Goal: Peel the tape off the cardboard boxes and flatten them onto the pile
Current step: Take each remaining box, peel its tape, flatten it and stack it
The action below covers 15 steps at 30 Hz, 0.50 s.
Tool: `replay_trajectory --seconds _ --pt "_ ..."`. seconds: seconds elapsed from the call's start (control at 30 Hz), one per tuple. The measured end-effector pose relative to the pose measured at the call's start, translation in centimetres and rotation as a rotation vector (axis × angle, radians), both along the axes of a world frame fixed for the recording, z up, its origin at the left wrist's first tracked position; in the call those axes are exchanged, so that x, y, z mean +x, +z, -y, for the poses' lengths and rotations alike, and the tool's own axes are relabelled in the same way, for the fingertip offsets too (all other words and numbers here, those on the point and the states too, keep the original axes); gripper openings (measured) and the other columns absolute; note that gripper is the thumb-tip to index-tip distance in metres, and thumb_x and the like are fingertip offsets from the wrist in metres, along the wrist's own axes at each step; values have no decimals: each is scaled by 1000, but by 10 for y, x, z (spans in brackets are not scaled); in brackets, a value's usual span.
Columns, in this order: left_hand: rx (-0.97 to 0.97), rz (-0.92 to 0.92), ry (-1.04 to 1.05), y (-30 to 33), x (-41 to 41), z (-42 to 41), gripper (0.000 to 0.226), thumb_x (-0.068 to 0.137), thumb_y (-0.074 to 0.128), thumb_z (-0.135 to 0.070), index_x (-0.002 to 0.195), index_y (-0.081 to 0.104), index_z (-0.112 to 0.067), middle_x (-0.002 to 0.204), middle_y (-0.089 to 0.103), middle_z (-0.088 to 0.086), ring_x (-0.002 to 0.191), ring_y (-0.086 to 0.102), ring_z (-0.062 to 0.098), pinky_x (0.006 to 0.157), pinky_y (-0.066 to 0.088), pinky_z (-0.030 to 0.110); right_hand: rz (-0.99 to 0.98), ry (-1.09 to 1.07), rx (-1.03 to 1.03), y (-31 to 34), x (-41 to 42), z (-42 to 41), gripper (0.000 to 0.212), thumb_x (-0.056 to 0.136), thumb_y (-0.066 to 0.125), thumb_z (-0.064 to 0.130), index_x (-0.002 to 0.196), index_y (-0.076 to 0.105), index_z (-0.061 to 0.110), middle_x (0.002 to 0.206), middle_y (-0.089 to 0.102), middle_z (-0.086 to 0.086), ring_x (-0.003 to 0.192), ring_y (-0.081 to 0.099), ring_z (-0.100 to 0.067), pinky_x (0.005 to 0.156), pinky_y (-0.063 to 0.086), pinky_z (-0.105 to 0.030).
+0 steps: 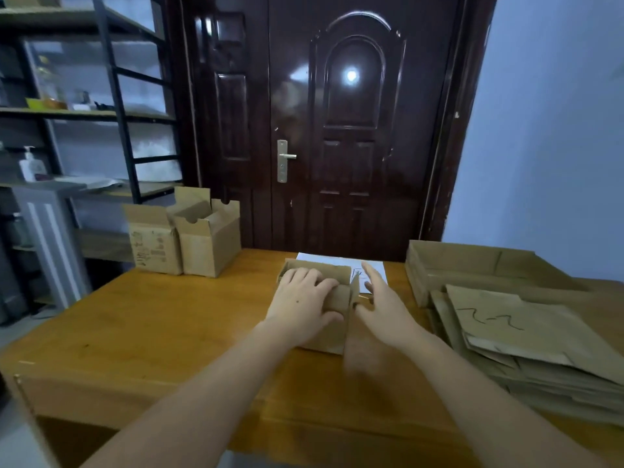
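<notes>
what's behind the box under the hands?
A white paper sheet lies on the table behind the box; its near part is hidden by the box and right hand.

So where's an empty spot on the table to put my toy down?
The biggest bare patch is the near left of the table, between the two standing boxes and the left hand. The right side is crowded with the pile of flattened cardboard. The middle is taken by the box being handled.
</notes>
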<state>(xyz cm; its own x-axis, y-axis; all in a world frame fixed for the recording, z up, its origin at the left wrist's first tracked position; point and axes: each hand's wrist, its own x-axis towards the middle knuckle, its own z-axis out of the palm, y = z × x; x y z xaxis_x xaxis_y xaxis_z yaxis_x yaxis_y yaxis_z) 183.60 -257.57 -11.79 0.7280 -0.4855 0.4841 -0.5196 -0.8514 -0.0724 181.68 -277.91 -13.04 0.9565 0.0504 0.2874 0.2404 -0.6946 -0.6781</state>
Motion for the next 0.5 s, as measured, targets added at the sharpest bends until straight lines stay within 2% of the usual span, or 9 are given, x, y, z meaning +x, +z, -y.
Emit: replay_trajectory --seconds 0.1,0.17,0.27,0.37,0.5 --pt "-17 11 -25 3 0 3 73 89 54 -74 150 45 -34 144 49 -7 136 39 18 120 25 37 -108 -31 -73 -10 -7 7 93 94 63 27 163 1 30 169 17 6 151 29 -21 118 35 -40" --pt "-41 2 -22 10 2 -8 82 85 55 -79 152 42 -33 152 44 -7 144 34 18 124 21 39 -167 -33 -129 -16 -10 13 96 92 64 34 163 -1 30 169 17 4 150 31 -22 116 37 -39" --pt "-112 -81 51 22 4 -41 104 77 56 -87 159 31 -28 165 31 -5 154 21 20 128 15 43 -229 -20 -223 -22 -9 19 101 84 66 44 163 5 28 168 24 0 148 34 -22 116 39 -39" --pt "-158 -198 155 20 6 -72 119 71 58 -89 162 21 -23 168 26 -1 155 21 21 126 22 43 -266 4 -271 -25 -8 18 104 80 70 55 162 11 29 165 28 0 144 40 -23 111 44 -37" --pt "-109 -441 266 -12 8 -85 132 68 63 -89 164 9 -17 170 18 5 156 18 26 126 23 44 -316 27 -336 -29 -2 9 115 68 67 76 161 16 30 164 30 4 147 36 -21 115 40 -44"
